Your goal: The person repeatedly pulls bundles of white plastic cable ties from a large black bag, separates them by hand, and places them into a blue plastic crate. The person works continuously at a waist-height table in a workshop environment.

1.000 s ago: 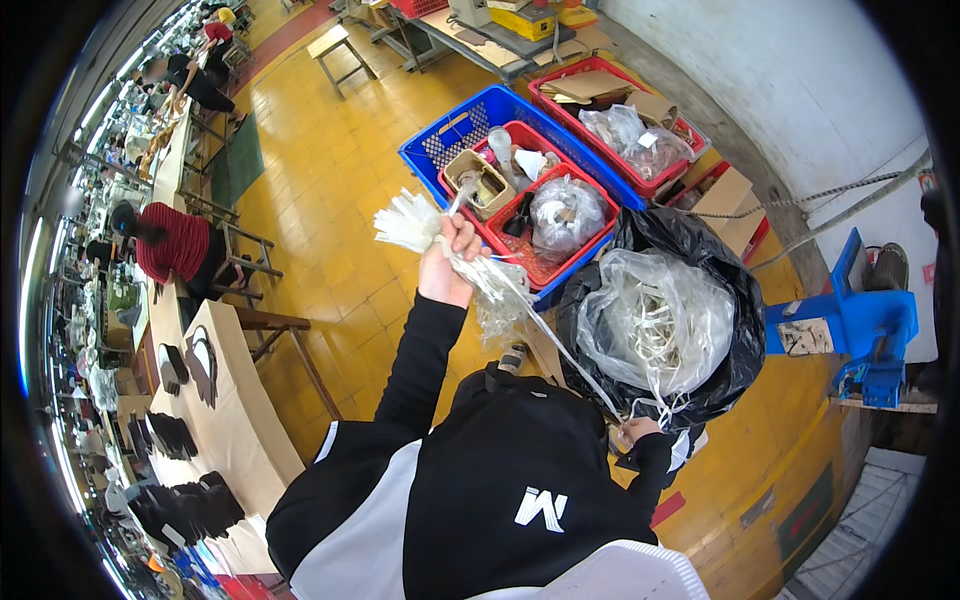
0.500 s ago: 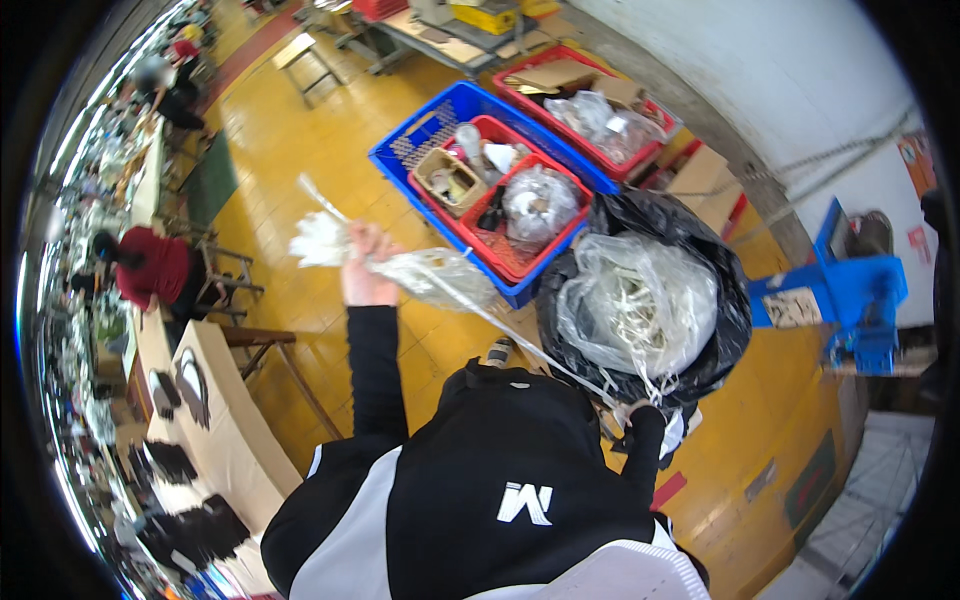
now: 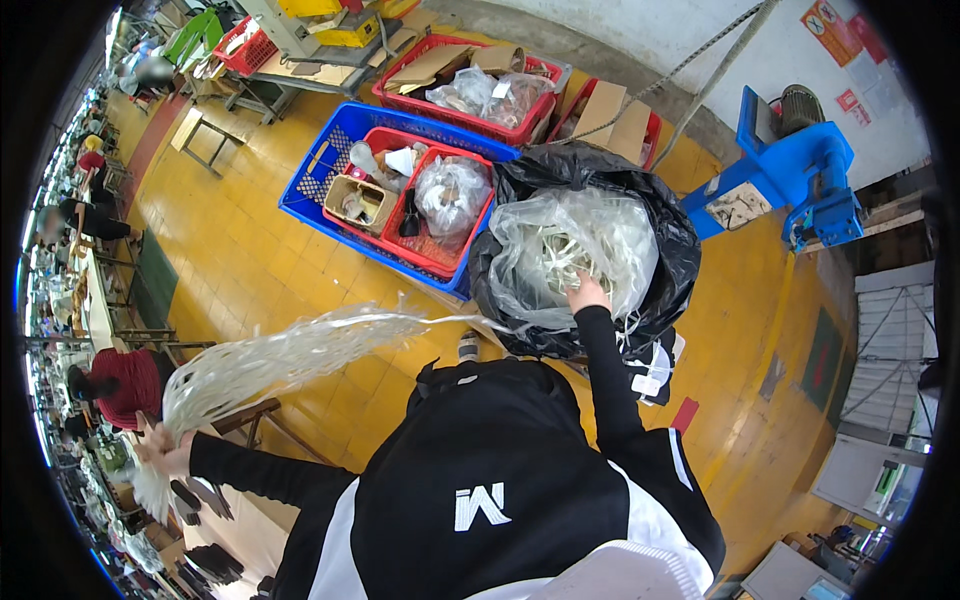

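My left hand (image 3: 168, 452), stretched far out to the left, is closed around a bundle of long white plastic strips (image 3: 290, 362). The bundle fans out from the hand, then narrows into a strand running right to the bag. My right hand (image 3: 588, 292) reaches into a clear plastic bag (image 3: 630, 240) lining a black bin bag (image 3: 672, 270). Its fingers are bent into a tangle of pale strips (image 3: 560, 258), and the fingertips are partly hidden there.
A blue crate (image 3: 330, 150) holding red bins stands left of the bag. Behind it sits a red crate (image 3: 400, 97) with cardboard and plastic. A blue machine (image 3: 765, 180) stands at right. Left lie a worktable (image 3: 250, 535) and a seated person in red (image 3: 125, 385).
My left hand has swung left and down, drawing the strips out into a long fan. My right hand has moved from the bag's near edge into its middle. The view has shifted right.
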Motion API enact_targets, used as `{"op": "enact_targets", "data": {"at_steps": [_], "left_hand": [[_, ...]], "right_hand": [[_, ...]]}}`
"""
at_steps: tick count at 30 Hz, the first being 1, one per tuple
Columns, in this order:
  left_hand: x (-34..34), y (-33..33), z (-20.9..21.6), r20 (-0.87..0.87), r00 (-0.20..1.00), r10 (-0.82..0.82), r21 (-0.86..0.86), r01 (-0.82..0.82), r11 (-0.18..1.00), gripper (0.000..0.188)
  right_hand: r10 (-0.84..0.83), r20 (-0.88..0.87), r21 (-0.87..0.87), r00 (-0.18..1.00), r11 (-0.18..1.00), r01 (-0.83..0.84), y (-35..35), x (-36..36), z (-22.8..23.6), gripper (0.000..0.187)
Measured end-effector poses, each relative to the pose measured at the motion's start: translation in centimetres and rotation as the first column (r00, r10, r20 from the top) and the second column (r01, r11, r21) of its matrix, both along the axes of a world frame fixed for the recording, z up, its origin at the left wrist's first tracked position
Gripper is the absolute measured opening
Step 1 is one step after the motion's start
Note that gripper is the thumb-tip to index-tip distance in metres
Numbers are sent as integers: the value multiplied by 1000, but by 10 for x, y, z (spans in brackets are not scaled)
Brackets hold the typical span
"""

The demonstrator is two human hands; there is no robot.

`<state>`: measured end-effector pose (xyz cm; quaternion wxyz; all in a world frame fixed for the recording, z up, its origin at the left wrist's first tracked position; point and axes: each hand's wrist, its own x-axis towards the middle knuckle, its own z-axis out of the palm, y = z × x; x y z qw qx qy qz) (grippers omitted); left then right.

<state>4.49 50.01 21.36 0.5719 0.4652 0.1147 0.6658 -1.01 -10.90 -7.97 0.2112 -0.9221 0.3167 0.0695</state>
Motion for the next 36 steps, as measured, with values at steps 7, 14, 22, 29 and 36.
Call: {"op": "enact_targets", "data": {"at_steps": [7, 14, 22, 29, 36], "left_hand": [[-48, 97, -23, -5, 872, -490, 597, 396, 698, 23], [16, -159, -130, -96, -103, -990, -447, 893, -49, 28], [-18, -302, -129, -875, 4, -485, -42, 996, 84, 38], [12, -296, -105, -672, 55, -739, 12, 998, 64, 32], [-11, -273, -155, -286, -400, -871, -454, 857, -245, 30]], "right_hand": [[101, 336, 37, 936, 992, -121, 10, 14, 10, 12], [419, 759, -19, 498, 779, -627, 101, 16, 166, 6], [226, 925, 54, 306, 719, -693, 135, 24, 221, 12], [254, 882, 105, 398, 717, -689, 139, 9, 221, 8], [241, 876, 175, 419, 649, -740, 142, 17, 220, 11]]}}
